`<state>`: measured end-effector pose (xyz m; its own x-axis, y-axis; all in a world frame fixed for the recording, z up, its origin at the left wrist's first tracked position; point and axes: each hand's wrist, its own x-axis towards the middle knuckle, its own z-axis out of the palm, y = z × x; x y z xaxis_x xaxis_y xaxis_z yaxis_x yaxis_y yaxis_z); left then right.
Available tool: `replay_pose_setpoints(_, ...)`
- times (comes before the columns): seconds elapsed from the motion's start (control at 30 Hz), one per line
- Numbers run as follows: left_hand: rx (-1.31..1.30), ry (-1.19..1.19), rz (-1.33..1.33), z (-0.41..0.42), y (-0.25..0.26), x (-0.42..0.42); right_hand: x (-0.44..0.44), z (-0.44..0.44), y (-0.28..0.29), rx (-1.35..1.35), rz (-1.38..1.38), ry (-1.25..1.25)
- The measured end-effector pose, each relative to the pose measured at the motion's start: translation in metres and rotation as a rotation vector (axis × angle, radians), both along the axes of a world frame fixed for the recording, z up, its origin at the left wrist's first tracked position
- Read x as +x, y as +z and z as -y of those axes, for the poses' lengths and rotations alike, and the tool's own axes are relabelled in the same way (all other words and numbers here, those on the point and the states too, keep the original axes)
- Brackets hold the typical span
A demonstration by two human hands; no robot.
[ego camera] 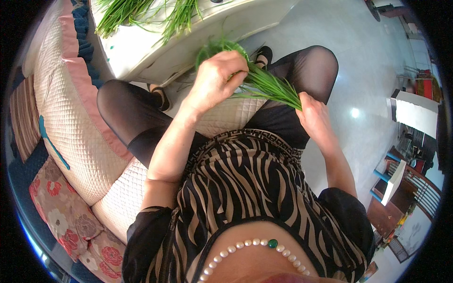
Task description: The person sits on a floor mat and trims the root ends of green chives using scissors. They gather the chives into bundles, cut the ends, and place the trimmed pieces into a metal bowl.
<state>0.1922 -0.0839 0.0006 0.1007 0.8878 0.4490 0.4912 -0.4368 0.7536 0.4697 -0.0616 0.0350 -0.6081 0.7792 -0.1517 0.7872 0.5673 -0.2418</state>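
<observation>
A bunch of long green chives stretches between my two hands above my lap. My right hand grips one end of it near my right knee. Farther left, my left hand has its fingers curled in on the leaves, with thumb and fingertips pinched together. Beyond that hand the leaf tips fan out and look blurred. More chives lie in two loose piles, a left pile and a right pile, on the white table ahead of me.
I sit on a sofa with a quilted cream cover and pink trim. A teal long-handled object and floral cushions lie to my left. Pale shiny floor spreads to the right, with a wooden chair farther off.
</observation>
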Motion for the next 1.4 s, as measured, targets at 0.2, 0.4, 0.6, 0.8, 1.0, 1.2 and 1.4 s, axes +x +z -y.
replay_pose_setpoints(0.2, -0.258, 0.453, 0.285, -0.010, -0.024, -0.028, -0.001, 0.000, -0.004, -0.020, -0.014, -0.071)
replay_pose_setpoints(0.4, -0.052, 0.786, -0.400, -0.007, -0.023, -0.030, 0.000, -0.001, -0.006, 0.015, 0.001, -0.052)
replay_pose_setpoints(0.6, 0.133, 0.467, -0.104, 0.018, -0.005, -0.003, -0.002, 0.002, -0.008, 0.048, 0.044, -0.060)
replay_pose_setpoints(0.8, 0.070, 0.191, -0.106, 0.032, -0.009, 0.020, -0.005, 0.002, -0.005, 0.020, 0.044, -0.050)
replay_pose_setpoints(1.0, 0.051, 0.089, -0.115, 0.028, -0.013, 0.031, -0.006, 0.003, -0.002, 0.002, 0.047, -0.065)
replay_pose_setpoints(1.2, -0.009, 0.064, -0.126, 0.033, -0.014, 0.032, -0.008, 0.006, -0.008, 0.040, 0.090, -0.070)
replay_pose_setpoints(1.4, 0.054, -0.004, -0.160, 0.033, -0.017, 0.035, -0.005, 0.006, -0.011, 0.170, 0.039, 0.016)
